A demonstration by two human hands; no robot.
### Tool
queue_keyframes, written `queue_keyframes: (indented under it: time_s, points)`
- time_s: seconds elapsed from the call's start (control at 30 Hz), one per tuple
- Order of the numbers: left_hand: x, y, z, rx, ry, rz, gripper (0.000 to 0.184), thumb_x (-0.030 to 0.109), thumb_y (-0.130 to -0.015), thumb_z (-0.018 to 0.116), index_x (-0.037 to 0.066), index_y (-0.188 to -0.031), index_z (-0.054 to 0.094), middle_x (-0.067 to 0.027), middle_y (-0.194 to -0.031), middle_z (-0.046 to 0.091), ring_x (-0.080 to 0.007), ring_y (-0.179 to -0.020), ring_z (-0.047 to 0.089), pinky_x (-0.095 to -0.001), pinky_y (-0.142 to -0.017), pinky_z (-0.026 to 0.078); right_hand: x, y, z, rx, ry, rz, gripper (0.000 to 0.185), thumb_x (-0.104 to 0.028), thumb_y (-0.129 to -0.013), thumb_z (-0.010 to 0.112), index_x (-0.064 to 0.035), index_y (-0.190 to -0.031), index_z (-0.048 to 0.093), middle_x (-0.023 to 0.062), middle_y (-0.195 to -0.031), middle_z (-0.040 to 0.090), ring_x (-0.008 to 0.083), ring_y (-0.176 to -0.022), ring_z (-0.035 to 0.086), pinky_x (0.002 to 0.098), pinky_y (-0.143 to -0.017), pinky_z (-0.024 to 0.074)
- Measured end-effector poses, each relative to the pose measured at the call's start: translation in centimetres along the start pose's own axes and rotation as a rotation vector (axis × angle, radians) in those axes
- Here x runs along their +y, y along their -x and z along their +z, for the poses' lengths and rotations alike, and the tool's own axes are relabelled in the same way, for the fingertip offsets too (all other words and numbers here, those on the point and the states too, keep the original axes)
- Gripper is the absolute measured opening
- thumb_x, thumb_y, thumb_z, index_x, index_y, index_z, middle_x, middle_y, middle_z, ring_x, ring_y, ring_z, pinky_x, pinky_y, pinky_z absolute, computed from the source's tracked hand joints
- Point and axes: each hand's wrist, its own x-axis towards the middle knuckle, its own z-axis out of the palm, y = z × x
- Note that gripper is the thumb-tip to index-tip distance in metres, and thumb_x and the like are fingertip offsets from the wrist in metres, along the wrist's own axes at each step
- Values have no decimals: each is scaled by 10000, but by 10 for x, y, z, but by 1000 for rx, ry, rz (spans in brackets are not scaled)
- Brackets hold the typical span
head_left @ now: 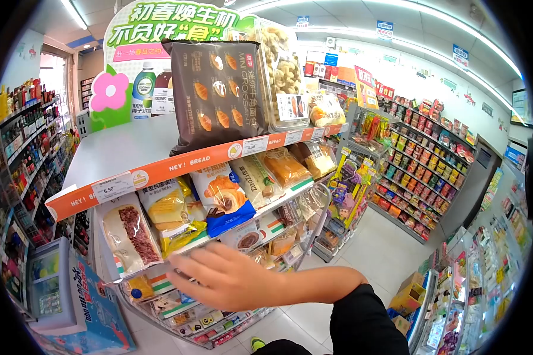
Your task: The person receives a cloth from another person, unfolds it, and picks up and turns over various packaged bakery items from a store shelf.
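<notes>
Your right hand (222, 278), fingers loosely spread and apparently holding nothing, hovers at lower centre just below the yellow bread pack (169, 210), one of six packs (222, 192) you can count along the shelf (272, 205) at centre, tilted probably so their fronts face you, beneath one dark croissant bag (216, 97) at upper centre

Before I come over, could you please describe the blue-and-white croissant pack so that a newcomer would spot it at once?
Find the bread stand with the orange HEY! BREAD strip and look at the row just beneath that strip. The croissant pack lies there between a yellow pack and a pale-labelled pack. Unlike both, it has a croissant picture above a broad blue bottom.
</notes>
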Motion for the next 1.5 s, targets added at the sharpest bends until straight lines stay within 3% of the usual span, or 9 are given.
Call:
queue_keyframes:
  time_s: [0.1,0.3,0.43,0.67,0.93,1.17,1.33,1.47,1.5]
  points:
    - [-10,-2,-5,205,27,62,614,587,-1016,379,47,-1067,667,-75,-810,702,-166,-638,656,-266,-552,526,-41,34,18,-55,-274,81,445,-221,-863,623,2,-1245,573,168,-1214,573,276,-975,579,381,-818,472]
    - [-34,-10,-35,329,94,-56,413,298,-892,493,46,-1201,595,-106,-1033,664,-259,-823,657,-395,-734,527,-130,99,45,-514,-1002,981,487,-318,-960,621,-70,-1370,533,194,-1267,587,377,-1130,609,414,-967,499]
    - [-53,-15,-46,358,246,-163,547,102,-787,599,7,-1321,531,-116,-1232,618,-269,-1161,587,-411,-1010,474,-135,144,47,-330,-916,1072,368,-205,-969,612,-56,-1305,592,180,-1217,655,322,-1087,653,389,-921,521]
    - [-17,-57,11,470,119,1,411,89,-977,597,-22,-1353,474,-99,-1268,592,-178,-1146,569,-333,-996,448,-121,191,45,160,-1454,1645,327,-190,-983,630,5,-1243,594,71,-997,691,123,-885,646,285,-802,523]
    - [-38,-90,76,616,120,-69,366,184,-1028,496,75,-1361,391,-166,-987,635,-248,-571,666,-320,-362,502,-96,266,18,59,-2042,1581,459,-83,-988,559,-45,-1411,386,109,-1057,645,194,-663,672,326,-469,562]
    - [-115,-123,124,179,494,21,274,155,-1000,435,-26,-1183,529,-218,-1010,659,-323,-790,691,-417,-634,584,-55,388,-29,332,-2459,1119,350,-211,-1002,400,65,-1127,576,193,-1132,619,275,-1079,592,391,-960,454]
    - [-152,-148,150,212,20,-261,568,458,-1027,401,-61,-1037,632,-212,-1125,662,-302,-1061,626,-379,-954,470,-22,436,-80,-177,-1763,1120,286,-150,-967,567,-15,-1216,527,103,-1095,568,176,-1017,564,322,-906,452]
    - [-150,-195,197,51,-679,-283,261,208,-932,703,-27,-997,609,-153,-1245,605,-249,-1156,577,-374,-992,452,-13,454,-103,-118,-1588,1134,500,-12,-864,715,-43,-1295,464,65,-1059,560,141,-991,561,289,-860,466]
    - [-157,-205,216,171,-594,-137,469,124,-830,809,5,-1175,515,-149,-1274,567,-262,-1247,534,-393,-1049,426,-10,459,-106,-99,-1570,1131,554,13,-839,741,-45,-1307,452,59,-1048,562,136,-984,563,283,-850,471]
